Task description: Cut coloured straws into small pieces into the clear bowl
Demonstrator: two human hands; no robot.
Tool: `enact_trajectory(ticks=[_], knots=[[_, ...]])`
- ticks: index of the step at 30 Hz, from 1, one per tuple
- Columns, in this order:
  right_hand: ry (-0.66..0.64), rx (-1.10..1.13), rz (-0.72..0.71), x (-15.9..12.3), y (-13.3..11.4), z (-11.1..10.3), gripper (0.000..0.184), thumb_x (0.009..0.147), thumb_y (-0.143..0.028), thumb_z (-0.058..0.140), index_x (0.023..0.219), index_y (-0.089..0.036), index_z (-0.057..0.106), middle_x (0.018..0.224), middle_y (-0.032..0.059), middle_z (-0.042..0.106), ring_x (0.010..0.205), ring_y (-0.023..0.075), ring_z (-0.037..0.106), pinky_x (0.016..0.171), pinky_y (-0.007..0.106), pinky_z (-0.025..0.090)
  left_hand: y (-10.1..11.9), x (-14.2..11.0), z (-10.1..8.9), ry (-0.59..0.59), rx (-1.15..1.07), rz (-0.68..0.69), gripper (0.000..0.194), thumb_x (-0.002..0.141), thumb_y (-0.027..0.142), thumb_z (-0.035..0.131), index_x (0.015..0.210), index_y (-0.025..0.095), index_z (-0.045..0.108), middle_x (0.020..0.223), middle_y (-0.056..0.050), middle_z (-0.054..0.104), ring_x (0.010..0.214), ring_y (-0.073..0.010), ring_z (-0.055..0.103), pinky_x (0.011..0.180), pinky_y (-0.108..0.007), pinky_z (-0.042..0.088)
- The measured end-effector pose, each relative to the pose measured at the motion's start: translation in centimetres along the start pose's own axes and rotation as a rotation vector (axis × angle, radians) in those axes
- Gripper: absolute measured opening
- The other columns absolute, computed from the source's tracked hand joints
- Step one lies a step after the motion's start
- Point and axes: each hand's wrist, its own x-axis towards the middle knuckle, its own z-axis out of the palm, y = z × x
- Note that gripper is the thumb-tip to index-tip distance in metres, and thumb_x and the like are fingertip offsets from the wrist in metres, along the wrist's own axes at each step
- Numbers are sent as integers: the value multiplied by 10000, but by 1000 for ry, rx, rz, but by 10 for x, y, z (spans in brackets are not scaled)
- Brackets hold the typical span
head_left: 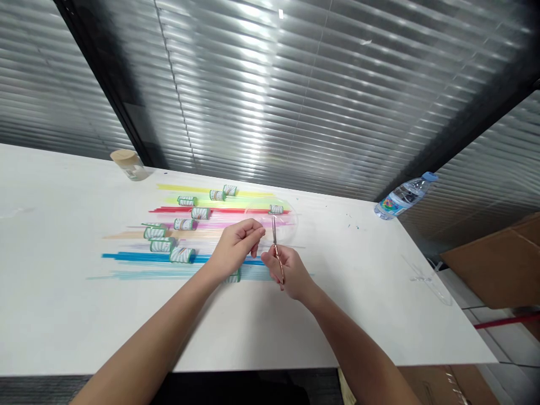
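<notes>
A pair of rose-gold scissors (275, 242) is gripped by its handles in my right hand (294, 273), blades pointing up and away from me. Just left of the blades, the fingertips of my left hand (236, 244) are pinched together; anything between them is too small or clear to make out. Beyond both hands lies a faint, clear rounded sheet or loop (291, 225). Under and around them, thin coloured sticks lie in rows: yellow, red (236, 211), pink, orange, blue (139, 257) and pale blue. Several small white-and-green patterned rolls (182, 255) rest on these rows.
A cup with a tan lid (129, 164) stands at the back left of the white table (63, 292). At the back right is a water bottle (403, 197). A clear plastic piece (426, 279) lies near the right edge, beside a cardboard box (498, 264). Blinds rise behind.
</notes>
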Motion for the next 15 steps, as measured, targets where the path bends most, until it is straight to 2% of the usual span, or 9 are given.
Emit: enact_trajectory(ticks=[11,15], knots=[[-21,46,17,0,-2,1,513,822,-671,616,707,-201,442,524,-65,344,468,80,279,423,227,234,7,-2,1,-5,29,-4,317,904,405,551,686,184,492,594,21,509,561,-117,498,552,-239,418],[-8,36,17,0,-1,2,533,820,-674,617,678,-205,408,528,-62,356,462,76,284,425,227,240,6,-2,1,-1,24,-2,308,909,395,554,694,183,492,595,27,508,559,-110,492,555,-234,409]])
